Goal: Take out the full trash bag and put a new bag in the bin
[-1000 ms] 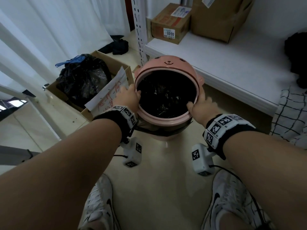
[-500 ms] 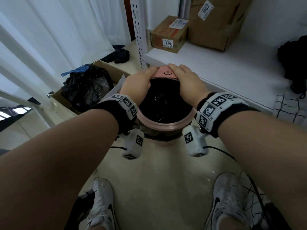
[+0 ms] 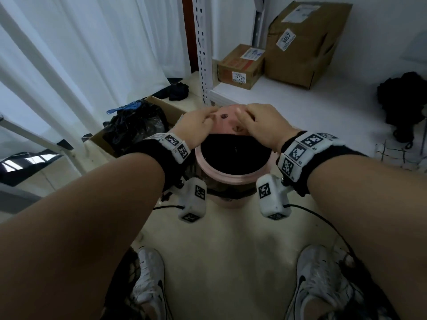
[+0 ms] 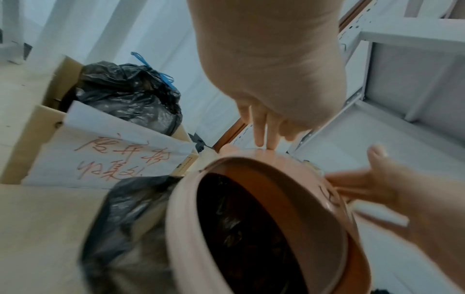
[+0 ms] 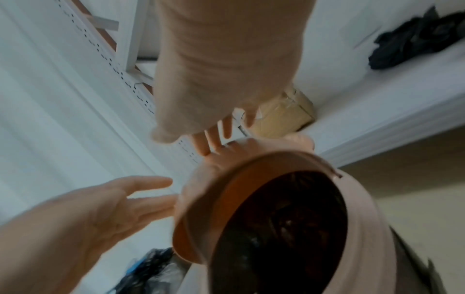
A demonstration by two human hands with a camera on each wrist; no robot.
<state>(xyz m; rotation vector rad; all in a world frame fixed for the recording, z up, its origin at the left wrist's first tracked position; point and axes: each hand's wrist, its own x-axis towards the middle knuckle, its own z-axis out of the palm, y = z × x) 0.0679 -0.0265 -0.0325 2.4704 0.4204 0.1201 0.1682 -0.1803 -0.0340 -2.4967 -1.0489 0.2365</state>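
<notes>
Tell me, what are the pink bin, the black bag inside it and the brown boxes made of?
Pink bin: probably plastic, smooth and matte, with a moulded rim and face.
Black bag inside: thin plastic film, crinkled and faintly shiny.
Brown boxes: cardboard, dull brown, taped, with paper labels.

Our left hand (image 3: 196, 128) and right hand (image 3: 258, 128) crowd the far rim of the pink bin (image 3: 231, 174), leaving its mouth open nearer us. A cardboard box (image 3: 166, 107) with a tied bag (image 3: 136, 125) blocks the left side; the white shelf (image 3: 300, 107) hems the back and right.
</notes>
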